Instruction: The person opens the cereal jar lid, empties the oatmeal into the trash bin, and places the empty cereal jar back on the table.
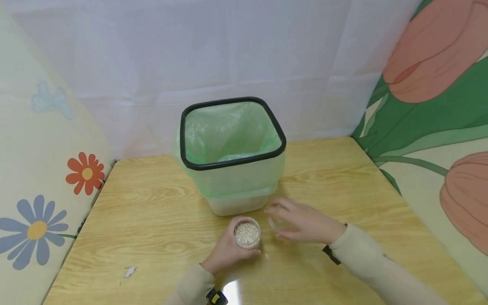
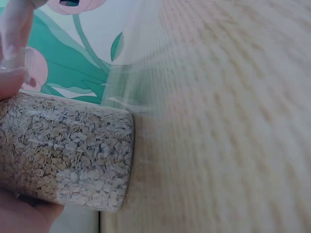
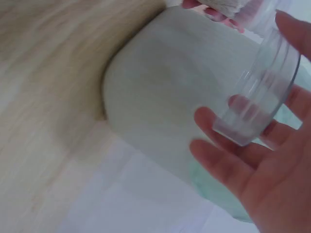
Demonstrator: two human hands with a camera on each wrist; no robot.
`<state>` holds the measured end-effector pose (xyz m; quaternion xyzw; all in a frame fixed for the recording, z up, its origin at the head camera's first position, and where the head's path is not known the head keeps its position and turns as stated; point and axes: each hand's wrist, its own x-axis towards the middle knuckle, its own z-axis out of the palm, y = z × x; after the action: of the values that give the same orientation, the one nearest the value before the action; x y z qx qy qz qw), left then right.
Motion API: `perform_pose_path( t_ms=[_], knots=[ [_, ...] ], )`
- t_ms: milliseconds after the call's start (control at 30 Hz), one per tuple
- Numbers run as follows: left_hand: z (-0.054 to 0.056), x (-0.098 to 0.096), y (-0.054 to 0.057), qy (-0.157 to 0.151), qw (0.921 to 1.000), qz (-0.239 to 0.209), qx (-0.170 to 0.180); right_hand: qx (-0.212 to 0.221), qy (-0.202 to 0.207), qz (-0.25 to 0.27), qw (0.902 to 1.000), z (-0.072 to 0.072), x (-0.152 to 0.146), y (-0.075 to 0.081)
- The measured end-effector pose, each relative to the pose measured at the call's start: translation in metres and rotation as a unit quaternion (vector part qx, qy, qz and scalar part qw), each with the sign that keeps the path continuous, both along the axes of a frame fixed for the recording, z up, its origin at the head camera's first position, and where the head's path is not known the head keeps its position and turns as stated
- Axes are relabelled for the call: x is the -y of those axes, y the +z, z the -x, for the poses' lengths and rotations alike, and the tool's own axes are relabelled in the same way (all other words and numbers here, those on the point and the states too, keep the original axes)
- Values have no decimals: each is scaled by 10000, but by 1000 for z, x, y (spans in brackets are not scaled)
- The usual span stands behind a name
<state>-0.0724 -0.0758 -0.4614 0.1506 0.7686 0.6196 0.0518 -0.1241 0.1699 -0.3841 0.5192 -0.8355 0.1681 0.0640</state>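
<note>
Here's the jar of oats, upright at the near side of the bin, its base against the table, flakes showing through its uncovered mouth. It sits in the left hand, with the right hand just beside it. Left hand: wrapped round the jar, thumb on the near side, a firm hold. Right hand: fingers fairly wide and bent, and there's a clear lid between thumb and fingers, apart from the jar!

Right behind both hands stands that bin, blocking the middle of the table, a green bag folded over its sides and a black rim around the top. A small pale patch marks the table at left. White cloth hangs at the back, flowered panels on the left and right.
</note>
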Motion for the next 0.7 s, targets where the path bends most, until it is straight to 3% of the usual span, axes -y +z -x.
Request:
perform_pose_path(
  t_ms=[367, 700],
  knots=[
    [-2, -1, 1, -18, 9997, -166, 156, -490, -90, 200, 9986, -2, -12, -10],
    [-2, -1, 1, 55, 9996, -194, 179, -273, -208, 251, 9991, -5, -17, -17]
  ],
)
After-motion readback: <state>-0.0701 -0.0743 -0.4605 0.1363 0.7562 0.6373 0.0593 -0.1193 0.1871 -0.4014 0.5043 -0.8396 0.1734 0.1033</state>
